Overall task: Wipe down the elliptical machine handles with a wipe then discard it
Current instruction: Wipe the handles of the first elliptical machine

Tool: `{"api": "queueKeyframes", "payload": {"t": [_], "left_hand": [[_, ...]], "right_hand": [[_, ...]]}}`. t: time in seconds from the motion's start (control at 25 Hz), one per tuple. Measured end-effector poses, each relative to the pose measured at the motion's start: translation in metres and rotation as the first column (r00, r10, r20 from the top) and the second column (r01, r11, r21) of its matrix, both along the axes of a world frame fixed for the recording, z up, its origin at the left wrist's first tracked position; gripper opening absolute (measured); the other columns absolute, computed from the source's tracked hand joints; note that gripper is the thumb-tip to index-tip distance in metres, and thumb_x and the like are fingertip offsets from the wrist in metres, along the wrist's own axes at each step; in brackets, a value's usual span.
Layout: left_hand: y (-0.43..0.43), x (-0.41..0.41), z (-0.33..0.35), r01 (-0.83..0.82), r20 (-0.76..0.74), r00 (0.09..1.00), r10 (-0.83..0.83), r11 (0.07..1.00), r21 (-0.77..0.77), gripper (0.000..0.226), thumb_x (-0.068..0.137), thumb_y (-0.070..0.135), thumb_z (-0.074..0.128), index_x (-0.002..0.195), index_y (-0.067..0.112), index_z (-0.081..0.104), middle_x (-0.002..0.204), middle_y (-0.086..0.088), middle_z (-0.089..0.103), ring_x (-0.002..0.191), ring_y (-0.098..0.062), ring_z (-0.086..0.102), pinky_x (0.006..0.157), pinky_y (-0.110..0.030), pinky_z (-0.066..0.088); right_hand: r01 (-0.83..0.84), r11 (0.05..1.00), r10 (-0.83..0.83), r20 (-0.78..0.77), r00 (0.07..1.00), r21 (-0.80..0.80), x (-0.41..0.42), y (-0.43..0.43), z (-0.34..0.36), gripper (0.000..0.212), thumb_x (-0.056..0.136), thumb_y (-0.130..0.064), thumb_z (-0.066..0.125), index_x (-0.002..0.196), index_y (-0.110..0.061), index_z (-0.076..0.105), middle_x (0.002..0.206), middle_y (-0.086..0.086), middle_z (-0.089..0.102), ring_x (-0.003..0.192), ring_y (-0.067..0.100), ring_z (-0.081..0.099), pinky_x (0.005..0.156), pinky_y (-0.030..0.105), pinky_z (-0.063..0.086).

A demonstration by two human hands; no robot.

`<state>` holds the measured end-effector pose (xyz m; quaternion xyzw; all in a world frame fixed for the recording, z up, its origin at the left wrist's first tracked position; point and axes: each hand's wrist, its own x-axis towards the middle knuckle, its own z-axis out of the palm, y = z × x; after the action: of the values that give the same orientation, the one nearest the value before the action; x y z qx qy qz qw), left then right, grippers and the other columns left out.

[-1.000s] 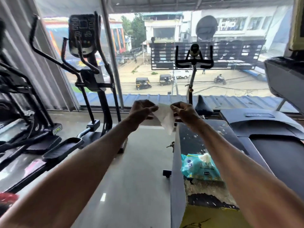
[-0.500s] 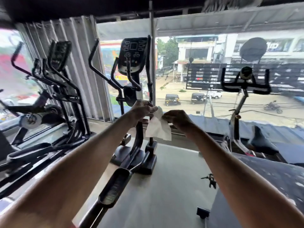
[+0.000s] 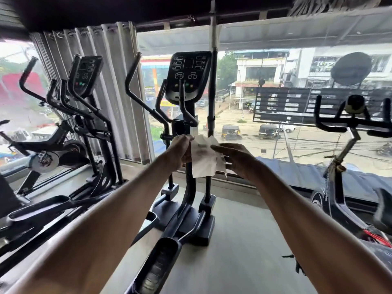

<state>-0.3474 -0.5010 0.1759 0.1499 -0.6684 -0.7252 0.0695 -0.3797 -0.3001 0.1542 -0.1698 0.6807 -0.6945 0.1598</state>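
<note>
Head view, one entry. Item: wipe [image 3: 203, 160], white, crumpled and partly unfolded, held in the air between your two hands in front of the elliptical machine [image 3: 186, 145], below its console [image 3: 187, 75] and touching no handle. Left hand [image 3: 180, 150]: fingers curled, pinching the wipe's upper left edge. Right hand [image 3: 236, 159]: fingers reach out nearly straight onto the wipe's right side; whether a thumb pinches underneath cannot be told. Handles: the long left handle [image 3: 132, 81] rises left of the console, the short inner grips [image 3: 182, 100] sit just under it, and both appear unwiped. Also present: a second elliptical [image 3: 86, 75] toward the left edge of the floor [image 3: 237, 240], an exercise bike [image 3: 339, 122] toward the right edge, and a foot pedal [image 3: 161, 257] near you. Step in hand, by judgement: you are spreading the wipe, and wiping has not begun. Next move: settle the sheet flat in one palm, step closer, wrap it round a handle and run it along the whole grip. No bin shows, so you must find one later.
</note>
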Motion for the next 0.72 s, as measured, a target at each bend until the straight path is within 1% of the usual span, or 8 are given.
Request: {"api": "queueKeyframes", "payload": {"t": [0.12, 0.16, 0.24, 0.36, 0.44, 0.52, 0.6, 0.72], "left_hand": [[-0.014, -0.043, -0.002, 0.047, -0.062, 0.997, -0.046, 0.999, 0.015, 0.032, 0.097, 0.024, 0.066, 0.123, 0.006, 0.063, 0.101, -0.010, 0.071, 0.089, -0.026, 0.071, 0.066, -0.035, 0.059], [-0.017, -0.055, -0.003, 0.083, -0.103, 0.991, -0.081, 0.997, 0.010, 0.034, 0.092, 0.019, 0.073, 0.122, 0.004, 0.064, 0.101, -0.009, 0.073, 0.087, -0.024, 0.073, 0.065, -0.033, 0.060], [-0.025, -0.086, -0.007, 0.115, -0.177, 0.977, -0.118, 0.993, -0.031, 0.039, 0.081, 0.002, 0.081, 0.117, -0.001, 0.067, 0.103, -0.010, 0.077, 0.090, -0.026, 0.075, 0.068, -0.032, 0.062], [-0.041, -0.146, -0.004, -0.033, -0.258, 0.966, -0.017, 0.982, -0.187, 0.025, 0.076, -0.013, 0.078, 0.087, 0.009, 0.072, 0.073, 0.004, 0.076, 0.070, -0.020, 0.070, 0.071, -0.039, 0.061], [-0.051, -0.186, 0.006, -0.152, -0.314, 0.948, 0.049, 0.938, -0.313, 0.032, 0.077, -0.014, 0.075, 0.074, 0.018, 0.072, 0.064, 0.011, 0.071, 0.066, -0.015, 0.064, 0.072, -0.037, 0.057], [-0.059, -0.216, 0.013, -0.229, -0.375, 0.924, 0.074, 0.893, -0.386, 0.046, 0.076, -0.021, 0.060, 0.068, 0.022, 0.074, 0.072, 0.009, 0.074, 0.072, -0.012, 0.065, 0.069, -0.028, 0.055], [-0.068, -0.242, 0.019, -0.278, -0.428, 0.901, 0.073, 0.854, -0.440, 0.057, 0.069, -0.025, 0.042, 0.070, 0.020, 0.076, 0.085, 0.000, 0.076, 0.078, -0.007, 0.068, 0.070, -0.020, 0.053], [-0.084, -0.275, 0.017, -0.301, -0.462, 0.883, 0.086, 0.859, -0.414, 0.060, 0.066, -0.027, 0.039, 0.077, 0.017, 0.078, 0.092, -0.001, 0.077, 0.088, -0.009, 0.070, 0.075, -0.016, 0.054]], "right_hand": [[0.103, 0.994, -0.105, -0.136, 0.985, -0.022, -0.047, -0.022, 0.004, 0.025, 0.077, -0.008, 0.083, 0.099, 0.002, 0.075, 0.081, 0.015, 0.072, 0.067, 0.021, 0.067, 0.068, 0.033, 0.054], [0.135, 0.990, -0.139, -0.143, 0.980, -0.038, -0.063, -0.030, 0.007, 0.024, 0.078, -0.006, 0.083, 0.098, 0.004, 0.073, 0.078, 0.013, 0.071, 0.061, 0.019, 0.066, 0.063, 0.030, 0.054], [0.184, 0.979, -0.194, -0.127, 0.973, -0.086, -0.101, -0.044, 0.010, 0.025, 0.078, -0.005, 0.083, 0.099, 0.005, 0.072, 0.082, 0.013, 0.072, 0.062, 0.019, 0.067, 0.061, 0.030, 0.055], [0.173, 0.982, -0.183, -0.137, 0.974, -0.077, -0.165, -0.059, 0.014, 0.028, 0.077, -0.003, 0.083, 0.101, 0.004, 0.071, 0.088, 0.014, 0.073, 0.072, 0.022, 0.069, 0.067, 0.034, 0.059], [0.115, 0.992, -0.121, -0.142, 0.982, -0.052, -0.206, -0.068, 0.019, 0.032, 0.077, 0.003, 0.081, 0.106, 0.007, 0.068, 0.092, 0.013, 0.073, 0.076, 0.021, 0.071, 0.065, 0.030, 0.060], [0.114, 0.993, -0.117, -0.188, 0.975, -0.025, -0.239, -0.074, 0.026, 0.028, 0.080, 0.010, 0.075, 0.107, 0.007, 0.066, 0.092, 0.011, 0.072, 0.077, 0.022, 0.071, 0.063, 0.028, 0.060], [0.140, 0.990, -0.142, -0.227, 0.963, -0.028, -0.270, -0.082, 0.033, 0.025, 0.082, 0.017, 0.067, 0.099, -0.001, 0.067, 0.086, 0.008, 0.071, 0.074, 0.021, 0.070, 0.061, 0.029, 0.061], [0.150, 0.988, -0.152, -0.237, 0.960, -0.028, -0.304, -0.092, 0.035, 0.030, 0.085, 0.020, 0.059, 0.083, -0.008, 0.068, 0.083, 0.003, 0.072, 0.075, 0.018, 0.072, 0.059, 0.027, 0.059]]}}
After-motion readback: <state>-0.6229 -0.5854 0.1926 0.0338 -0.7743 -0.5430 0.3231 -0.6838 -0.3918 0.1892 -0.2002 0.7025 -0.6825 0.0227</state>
